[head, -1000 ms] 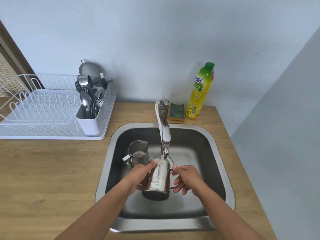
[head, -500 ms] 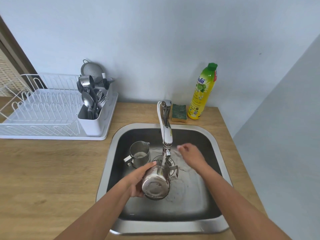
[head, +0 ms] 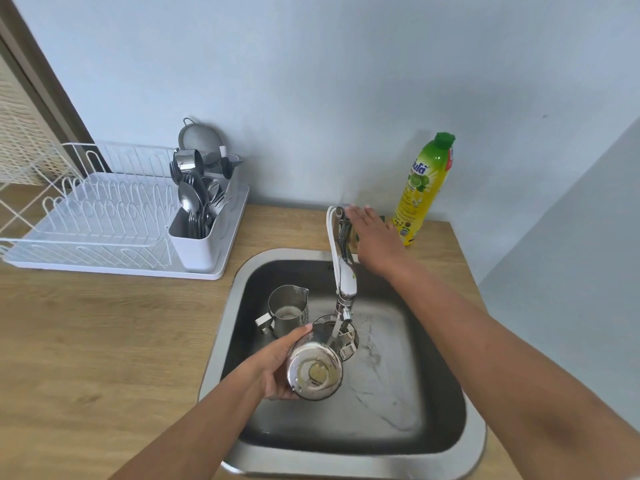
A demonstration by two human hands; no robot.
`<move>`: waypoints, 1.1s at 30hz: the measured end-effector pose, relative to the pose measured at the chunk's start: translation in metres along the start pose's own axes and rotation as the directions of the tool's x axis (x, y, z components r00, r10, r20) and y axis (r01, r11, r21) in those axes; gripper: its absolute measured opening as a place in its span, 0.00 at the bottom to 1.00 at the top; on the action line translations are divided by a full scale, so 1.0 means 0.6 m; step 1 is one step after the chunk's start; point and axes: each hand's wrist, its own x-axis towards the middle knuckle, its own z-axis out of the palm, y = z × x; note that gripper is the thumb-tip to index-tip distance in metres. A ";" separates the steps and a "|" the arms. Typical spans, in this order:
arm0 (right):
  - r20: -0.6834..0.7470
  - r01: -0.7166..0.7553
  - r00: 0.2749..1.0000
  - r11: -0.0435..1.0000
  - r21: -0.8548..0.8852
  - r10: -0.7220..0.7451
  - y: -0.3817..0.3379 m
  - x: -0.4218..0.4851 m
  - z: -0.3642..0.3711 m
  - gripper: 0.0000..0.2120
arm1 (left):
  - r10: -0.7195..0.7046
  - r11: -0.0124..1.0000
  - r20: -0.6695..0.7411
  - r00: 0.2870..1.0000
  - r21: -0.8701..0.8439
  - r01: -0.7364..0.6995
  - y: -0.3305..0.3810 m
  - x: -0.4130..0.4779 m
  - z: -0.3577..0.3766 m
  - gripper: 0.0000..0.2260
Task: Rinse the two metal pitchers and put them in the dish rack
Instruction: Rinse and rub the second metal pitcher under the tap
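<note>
My left hand (head: 273, 370) is gripping one pitcher (head: 317, 367) around its body, tilting it under the tap (head: 341, 268) over the sink (head: 474, 441). My right hand (head: 375, 237) is reaching up with fingers spread loose, resting at the tap's lever. Just beyond my left hand, the second pitcher (head: 287, 310) is standing upright in the sink. I am rinsing the first; next I judge it is going far left to the dish rack (head: 104, 216) on the desk (head: 86, 341).

Pitchers (head: 313, 367) shiny metal; sink (head: 398, 407) brushed steel; counter (head: 104, 341) matt wood.
</note>
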 end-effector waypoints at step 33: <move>0.707 -0.645 0.665 -0.292 0.706 0.242 -0.007 -0.296 0.196 0.15 | 0.647 0.686 -0.120 0.753 0.521 -0.507 -0.037 0.027 -0.001 0.30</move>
